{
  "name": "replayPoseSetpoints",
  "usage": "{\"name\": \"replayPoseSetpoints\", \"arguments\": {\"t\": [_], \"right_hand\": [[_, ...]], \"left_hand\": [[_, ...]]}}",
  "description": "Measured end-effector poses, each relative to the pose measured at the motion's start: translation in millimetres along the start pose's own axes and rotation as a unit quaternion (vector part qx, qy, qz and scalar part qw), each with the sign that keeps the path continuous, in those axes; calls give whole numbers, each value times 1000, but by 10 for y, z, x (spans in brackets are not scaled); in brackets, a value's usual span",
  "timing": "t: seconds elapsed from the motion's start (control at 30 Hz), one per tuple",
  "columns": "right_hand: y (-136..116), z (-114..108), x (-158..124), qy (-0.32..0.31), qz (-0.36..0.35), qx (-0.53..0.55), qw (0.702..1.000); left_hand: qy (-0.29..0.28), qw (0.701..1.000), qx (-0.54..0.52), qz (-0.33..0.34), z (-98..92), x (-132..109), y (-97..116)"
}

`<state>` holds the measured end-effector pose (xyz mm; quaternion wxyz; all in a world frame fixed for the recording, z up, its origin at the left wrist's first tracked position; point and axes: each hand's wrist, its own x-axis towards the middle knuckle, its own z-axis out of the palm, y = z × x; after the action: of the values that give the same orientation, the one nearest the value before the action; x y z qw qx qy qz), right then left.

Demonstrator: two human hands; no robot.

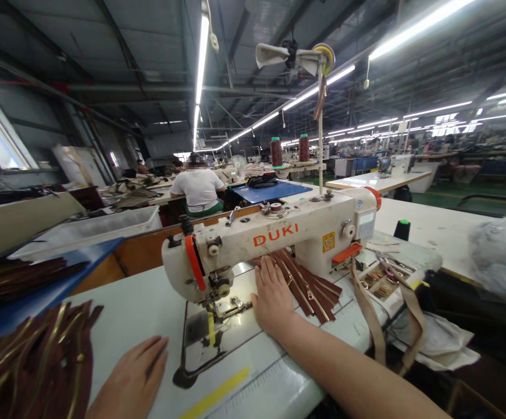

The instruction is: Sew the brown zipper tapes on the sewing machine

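Note:
My right hand (274, 295) reaches under the arm of a cream sewing machine (279, 238) marked DUKI, its fingers stretched flat onto a stack of brown leather strips with gold zippers (312, 285). My left hand (133, 381) lies flat and open on the white table (139, 308), left of the needle plate (211, 337), holding nothing. Just left of that hand sits a pile of brown pieces with gold zippers (39, 361).
Tan straps (369, 314) hang over the table's right side beside a small tray of parts (381, 279). A black thread cone (402, 230) stands behind. A person in a white shirt (198, 189) sits at a farther table. Two thread spools (288, 150) stand on a rack.

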<state>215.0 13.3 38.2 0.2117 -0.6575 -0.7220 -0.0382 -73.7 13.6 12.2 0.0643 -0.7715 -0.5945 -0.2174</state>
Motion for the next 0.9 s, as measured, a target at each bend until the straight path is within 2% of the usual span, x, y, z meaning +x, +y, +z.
{"name": "replayPoseSetpoints", "arguments": {"t": [0.1,0.33,0.9], "right_hand": [[3,2,3,-6,0,-2,1000],[0,-4,2,-13,-2,-13,1000],[-3,-11,-2,-11,3,-11,1000]], "left_hand": [[-11,1000,5,3,-39,-11,19],[26,1000,-15,9,30,-35,-54],[18,1000,0,3,-14,-31,-8]]}}
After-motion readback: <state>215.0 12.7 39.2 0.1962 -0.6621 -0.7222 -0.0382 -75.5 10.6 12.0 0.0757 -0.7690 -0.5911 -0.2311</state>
